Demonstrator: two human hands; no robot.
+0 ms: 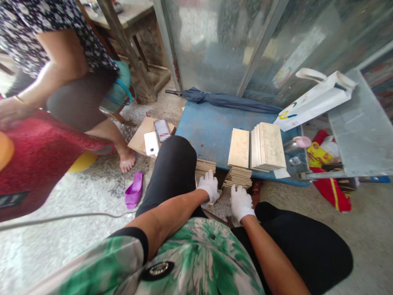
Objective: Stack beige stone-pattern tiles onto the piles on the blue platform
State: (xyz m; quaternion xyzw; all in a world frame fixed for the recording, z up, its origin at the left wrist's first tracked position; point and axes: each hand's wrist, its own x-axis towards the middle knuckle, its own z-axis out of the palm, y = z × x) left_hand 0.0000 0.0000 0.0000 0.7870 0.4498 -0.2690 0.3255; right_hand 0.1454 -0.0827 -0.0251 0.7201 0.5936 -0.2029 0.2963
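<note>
Both my hands wear white gloves and reach down between my knees. My left hand [209, 185] rests on a low stack of thin wooden boards [205, 166] on the floor. My right hand [241, 202] lies just below a second low stack of boards [238, 177] against the edge of a blue table [208, 131]. On the table stands a taller pile of pale boards [267, 146] with a single board [239, 148] lying flat beside it. Whether either hand grips a board is hidden by the fingers.
A folded umbrella [227, 100] and a white paper bag [316, 100] lie at the table's far side. To the left, a person in a patterned top [61, 61] sits barefoot; a purple sandal [134, 190] lies on the floor. A metal shelf [359, 127] stands at right.
</note>
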